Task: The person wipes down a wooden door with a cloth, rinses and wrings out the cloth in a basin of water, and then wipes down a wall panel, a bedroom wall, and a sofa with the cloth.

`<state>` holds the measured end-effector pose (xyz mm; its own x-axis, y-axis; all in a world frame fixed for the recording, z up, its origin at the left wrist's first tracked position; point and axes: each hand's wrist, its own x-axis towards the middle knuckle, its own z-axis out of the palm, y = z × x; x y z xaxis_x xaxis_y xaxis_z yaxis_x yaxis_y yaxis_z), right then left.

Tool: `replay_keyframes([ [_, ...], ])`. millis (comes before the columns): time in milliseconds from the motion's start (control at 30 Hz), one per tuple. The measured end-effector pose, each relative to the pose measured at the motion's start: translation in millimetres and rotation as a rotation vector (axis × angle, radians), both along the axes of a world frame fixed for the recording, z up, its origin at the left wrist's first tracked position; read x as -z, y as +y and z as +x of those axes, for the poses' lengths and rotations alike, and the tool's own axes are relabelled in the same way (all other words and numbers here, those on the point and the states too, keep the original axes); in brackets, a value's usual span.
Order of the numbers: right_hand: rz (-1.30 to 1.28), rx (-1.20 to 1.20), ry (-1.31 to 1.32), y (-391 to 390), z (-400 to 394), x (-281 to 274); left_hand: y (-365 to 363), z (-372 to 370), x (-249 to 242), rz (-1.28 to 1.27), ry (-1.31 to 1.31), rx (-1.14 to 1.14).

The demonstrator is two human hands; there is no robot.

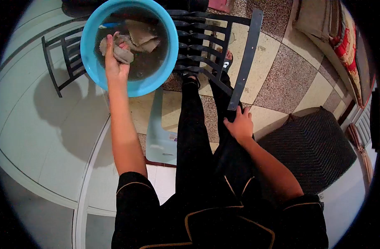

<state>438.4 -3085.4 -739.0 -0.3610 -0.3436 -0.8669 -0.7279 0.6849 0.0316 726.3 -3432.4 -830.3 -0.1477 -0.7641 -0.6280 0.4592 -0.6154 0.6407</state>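
Note:
My left hand (pixel 118 66) reaches into a light-blue basin (pixel 88 45) and is closed around a bunched beige cloth (pixel 122 54). Dark, murky water (pixel 146 66) fills the basin. Another fold of beige cloth (pixel 141 34) lies in the water just beyond my fingers, and a small bright-blue item (pixel 111 25) shows near the far left side. My right hand (pixel 241 125) rests on my knee with its fingers spread, holding nothing, close below the end of a black metal rack (pixel 244 58).
The basin sits on the black rack with twisted bars. A pale blue-green plastic stool (pixel 156 141) stands below it. To the right are a dark woven basket (pixel 314 149) and a red patterned fabric (pixel 348 50). Checkered tiles (pixel 260 62) cover the floor; a white panelled surface (pixel 44 137) lies left.

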Motion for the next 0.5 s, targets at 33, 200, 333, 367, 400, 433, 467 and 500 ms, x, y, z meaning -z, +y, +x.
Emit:
replay_keyframes([
  [33, -0.007, 0.002, 0.0, 0, 0, 0, 0, -1, -1, 0.019, 0.061, -0.03],
  [200, -0.026, -0.007, 0.007, 1, -1, 1, 10, -68, -48, 0.134, -0.043, -0.285],
  [333, 0.023, 0.003, -0.013, -4, -4, 0, 8, -35, -24, 0.08, -0.114, -0.07],
  [367, 0.031, 0.007, -0.017, -4, -4, -1, 6, -26, -18, 0.104, -0.059, -0.041],
  [400, 0.03, 0.007, -0.021, -6, -4, -2, 3, -22, -17, 0.125, -0.004, -0.012],
  [433, 0.039, 0.007, -0.03, -9, -5, -2, 2, -18, -17, 0.121, -0.006, -0.012],
  [467, 0.051, 0.008, -0.038, -10, -6, -3, 2, -14, -17, 0.14, -0.02, 0.035],
  [500, 0.051, 0.01, -0.039, -9, -6, -1, 3, -13, -18, 0.162, -0.033, 0.082],
])
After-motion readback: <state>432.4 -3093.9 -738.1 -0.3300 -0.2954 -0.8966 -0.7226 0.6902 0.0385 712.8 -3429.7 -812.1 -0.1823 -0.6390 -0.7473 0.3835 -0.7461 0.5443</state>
